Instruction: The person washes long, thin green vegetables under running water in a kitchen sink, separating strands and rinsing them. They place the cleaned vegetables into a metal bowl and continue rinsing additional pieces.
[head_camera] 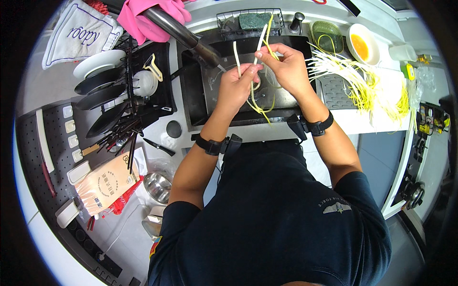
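Above the dark sink (190,111), my left hand (234,87) pinches pale yellow-chive stalks (236,53), whose yellow leaf ends hang below it. My right hand (289,68) is close beside it, thumb and fingers closed on white and yellow chive strands (262,37). Both hands' fingertips nearly meet at one white stalk; which hand bears it cannot be told. To the right, a loose heap of yellow chives (357,77) spreads over the counter and part of a grey ridged mat (338,93). The sink drain is partly hidden behind my hands.
A dark faucet (182,32) reaches over the sink from the upper left, pink rubber gloves (134,21) beside it. Left stand a dish rack (130,71) and a small knife (159,147). Behind the chives are a green basket (326,35) and a bowl of beaten egg (359,46).
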Demonstrator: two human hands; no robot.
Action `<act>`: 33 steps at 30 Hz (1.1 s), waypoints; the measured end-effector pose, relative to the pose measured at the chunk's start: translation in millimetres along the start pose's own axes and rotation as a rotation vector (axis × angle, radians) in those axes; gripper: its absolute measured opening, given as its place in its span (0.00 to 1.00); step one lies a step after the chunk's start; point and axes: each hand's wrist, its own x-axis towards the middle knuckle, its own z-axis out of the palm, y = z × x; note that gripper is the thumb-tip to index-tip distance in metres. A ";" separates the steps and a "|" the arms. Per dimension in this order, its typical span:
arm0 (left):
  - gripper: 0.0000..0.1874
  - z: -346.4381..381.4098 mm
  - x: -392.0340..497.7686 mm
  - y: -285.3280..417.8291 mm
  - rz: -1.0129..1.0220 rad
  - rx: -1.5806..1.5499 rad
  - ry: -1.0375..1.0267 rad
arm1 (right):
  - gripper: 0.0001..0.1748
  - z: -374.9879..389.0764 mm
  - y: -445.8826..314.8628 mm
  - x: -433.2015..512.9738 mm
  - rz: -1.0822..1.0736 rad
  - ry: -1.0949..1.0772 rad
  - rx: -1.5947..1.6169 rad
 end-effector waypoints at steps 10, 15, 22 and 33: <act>0.12 4.5 4.5 -6.6 0.033 0.086 0.102 | 0.12 5.3 5.9 -9.3 0.022 0.033 -0.127; 0.15 3.0 10.0 -0.7 0.020 -0.119 0.060 | 0.13 0.8 16.7 -19.0 -0.067 -0.126 0.014; 0.15 10.8 5.0 21.7 0.189 -0.074 0.195 | 0.14 -46.5 62.2 -38.6 0.095 -0.121 -0.197; 0.15 -12.7 -72.9 93.7 0.604 -0.072 0.295 | 0.17 -76.4 239.5 -26.7 0.251 0.047 -0.720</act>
